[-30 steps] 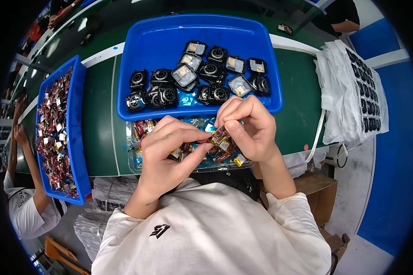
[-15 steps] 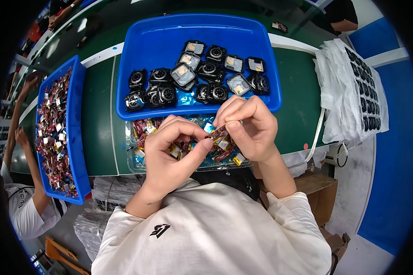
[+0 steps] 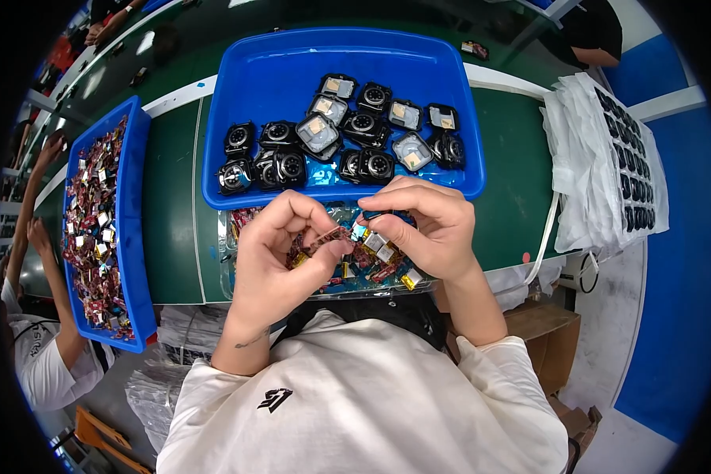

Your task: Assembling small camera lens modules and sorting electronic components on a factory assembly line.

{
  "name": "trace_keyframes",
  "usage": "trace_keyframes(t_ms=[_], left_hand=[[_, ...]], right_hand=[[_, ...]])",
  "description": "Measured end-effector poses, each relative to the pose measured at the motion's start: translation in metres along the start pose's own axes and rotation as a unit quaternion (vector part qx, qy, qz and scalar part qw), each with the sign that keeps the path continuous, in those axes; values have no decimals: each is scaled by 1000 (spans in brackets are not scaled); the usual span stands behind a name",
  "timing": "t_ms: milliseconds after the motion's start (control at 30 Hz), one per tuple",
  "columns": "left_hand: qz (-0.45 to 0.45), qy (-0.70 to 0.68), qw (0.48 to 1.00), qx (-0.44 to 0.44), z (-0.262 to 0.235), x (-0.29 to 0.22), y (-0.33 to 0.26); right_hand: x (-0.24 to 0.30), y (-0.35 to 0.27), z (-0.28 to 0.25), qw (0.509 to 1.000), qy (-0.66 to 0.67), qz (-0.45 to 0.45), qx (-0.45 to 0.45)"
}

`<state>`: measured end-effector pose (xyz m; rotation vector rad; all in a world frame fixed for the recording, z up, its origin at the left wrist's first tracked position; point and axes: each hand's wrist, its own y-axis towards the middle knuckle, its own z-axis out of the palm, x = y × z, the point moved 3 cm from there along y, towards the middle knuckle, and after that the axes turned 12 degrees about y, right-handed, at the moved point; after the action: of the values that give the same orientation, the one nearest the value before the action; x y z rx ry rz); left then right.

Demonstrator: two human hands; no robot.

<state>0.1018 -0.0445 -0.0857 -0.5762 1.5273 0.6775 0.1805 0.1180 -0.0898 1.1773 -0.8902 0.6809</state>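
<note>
My left hand (image 3: 275, 251) is closed in a pinch on a small reddish circuit board (image 3: 336, 235) with a thin strip. Opposite it, my right hand (image 3: 434, 229) pinches a small dark part (image 3: 375, 213) between thumb and forefinger; its exact kind is too small to tell. A shiny bluish piece (image 3: 359, 231) shows just below those fingertips; whether it is attached cannot be seen. Both hands hover over a clear plastic tray (image 3: 226, 267) filled with red circuit boards and small silver and yellow battery-like pieces (image 3: 411, 278). My hands hide much of this tray.
Beyond my hands, a blue tub (image 3: 344, 38) holds several black smartwatch cases (image 3: 318, 133). Another blue tub (image 3: 145, 229) at left is heaped with red boards. White-wrapped sheets of black parts (image 3: 592, 158) are stacked at right. A co-worker's arm (image 3: 55, 276) shows far left.
My fingertips have drawn apart from around one piece, leaving the reddish board in the left hand and a dark part in the right. My left hand has shifted slightly left.
</note>
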Motion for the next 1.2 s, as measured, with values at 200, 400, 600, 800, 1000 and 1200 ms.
trace_keyframes(t_ms=[200,400,600,800,1000,1200], left_hand=[[19,172,985,15,2,-9,5],[79,229,970,17,2,-11,8],[-8,48,988,146,7,-3,6],[-68,-129,969,198,10,-2,5],[-35,-178,982,49,0,5,10],[-26,-106,994,12,0,1,9]], right_hand=[[-2,0,-7,1000,4,-20,14],[-3,-2,-5,987,136,54,64],[-5,-4,-5,944,286,149,72],[0,-6,-1,916,347,109,170],[9,5,8,996,-15,23,89],[0,2,9,991,-106,-22,74]])
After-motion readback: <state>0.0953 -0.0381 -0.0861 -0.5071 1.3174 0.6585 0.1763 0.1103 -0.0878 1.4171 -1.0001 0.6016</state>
